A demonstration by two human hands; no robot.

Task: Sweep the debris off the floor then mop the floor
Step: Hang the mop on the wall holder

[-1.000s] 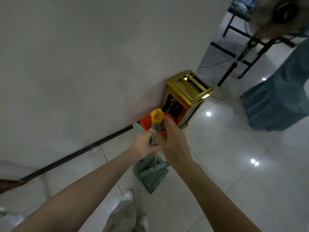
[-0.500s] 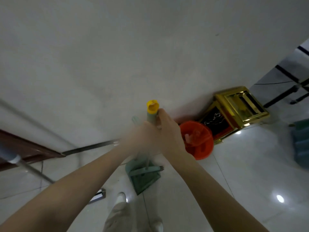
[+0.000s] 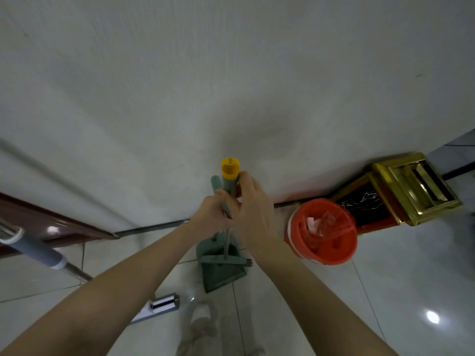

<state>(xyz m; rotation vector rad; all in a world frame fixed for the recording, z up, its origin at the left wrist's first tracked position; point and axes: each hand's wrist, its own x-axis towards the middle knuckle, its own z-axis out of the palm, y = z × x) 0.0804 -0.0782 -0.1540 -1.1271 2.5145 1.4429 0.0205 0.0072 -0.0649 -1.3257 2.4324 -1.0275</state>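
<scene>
A green broom with a yellow-capped handle and a green dustpan stand together on the tiled floor against the white wall. My left hand grips the two handles low down. My right hand holds the broom handle just under the yellow cap, fingers curled round it. The broom head sits inside the dustpan. A mop with a grey grip leans at the left, its flat head on the floor.
An orange bin with a red liner and some waste stands right of the dustpan. Beyond it a gold-topped bin stands by the wall. A dark wooden door frame is at left. My shoe is below.
The view has swung left, so both bins slid toward the right and the mop came into view. Both hands stay on the broom and dustpan handles.
</scene>
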